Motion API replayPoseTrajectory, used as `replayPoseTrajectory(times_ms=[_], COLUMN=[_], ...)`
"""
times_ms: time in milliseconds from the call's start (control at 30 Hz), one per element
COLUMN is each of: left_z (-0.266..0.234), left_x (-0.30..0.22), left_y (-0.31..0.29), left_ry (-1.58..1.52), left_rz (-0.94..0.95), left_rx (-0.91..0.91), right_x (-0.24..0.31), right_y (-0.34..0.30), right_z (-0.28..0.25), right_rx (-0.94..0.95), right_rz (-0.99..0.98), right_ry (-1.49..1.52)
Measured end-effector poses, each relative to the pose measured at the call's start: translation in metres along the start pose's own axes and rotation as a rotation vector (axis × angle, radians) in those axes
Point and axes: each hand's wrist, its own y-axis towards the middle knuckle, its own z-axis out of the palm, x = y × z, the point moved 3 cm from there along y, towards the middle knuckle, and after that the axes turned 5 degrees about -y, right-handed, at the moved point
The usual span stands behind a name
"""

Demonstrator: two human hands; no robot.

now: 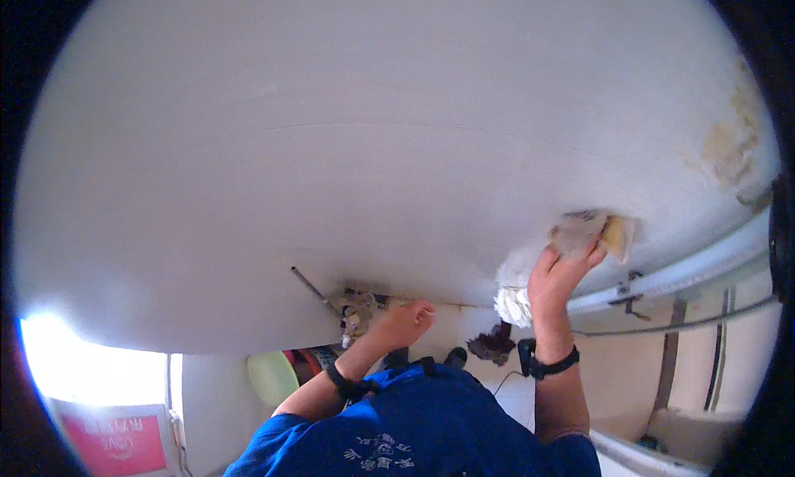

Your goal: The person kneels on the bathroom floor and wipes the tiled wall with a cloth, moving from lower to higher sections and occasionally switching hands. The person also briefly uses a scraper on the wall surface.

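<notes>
Hands apart along the lower edge of a big white wall (373,146), one bracing, one working. Far left, low down: a pink board (116,440) and a pale green round thing (272,376), both well clear of the work.

Next over, a thin metal rod (310,285) slanting down to a cluster of pipe fittings (358,307). Just beside those, the left hand (403,321): fingers loosely curled, empty, resting against the wall's bottom edge. Looks like a steadying prop, so keep it planted and off the fittings.

Further right, the right hand (563,274): raised, fingers closed over a pale cloth (592,228) and pressing it flat to the wall, with a fluffy white part bunched below the palm. Appears to be wiping. To do it well, spread the fingers behind the cloth for even pressure, move in overlapping passes, and gather the loose hanging part so that it does not drag.

Right again: a white pipe (687,270) running beneath the wiped area, near the cloth, so stay above it. Far right, yellowish stained patches (729,146) on the wall, well apart from the cloth; probably need firmer, slower rubbing and a clean face of the cloth.
</notes>
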Motion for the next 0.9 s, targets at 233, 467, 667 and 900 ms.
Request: replayPoseTrajectory(times_ms=[233, 467, 667, 900], left_z=[-0.011, -0.009, -0.006, 0.018], left_x=[0.021, 0.022, 0.017, 0.008], left_y=[0.000, -0.004, -0.022, -0.010], left_ry=[-0.031, 0.044, -0.043, -0.141], left_rz=[-0.009, -0.117, -0.196, -0.122], left_rx=[0.034, -0.016, 0.059, 0.096], right_x=[0.030, -0.039, -0.089, -0.184], right_y=[-0.017, -0.007, 0.022, 0.051], right_z=[0.015, 0.019, -0.022, -0.063], right_rx=[0.149, 0.085, -0.069, -0.292], right_rz=[-0.103, -0.072, 0.163, 0.334], right_ry=[-0.120, -0.162, -0.160, -0.094])
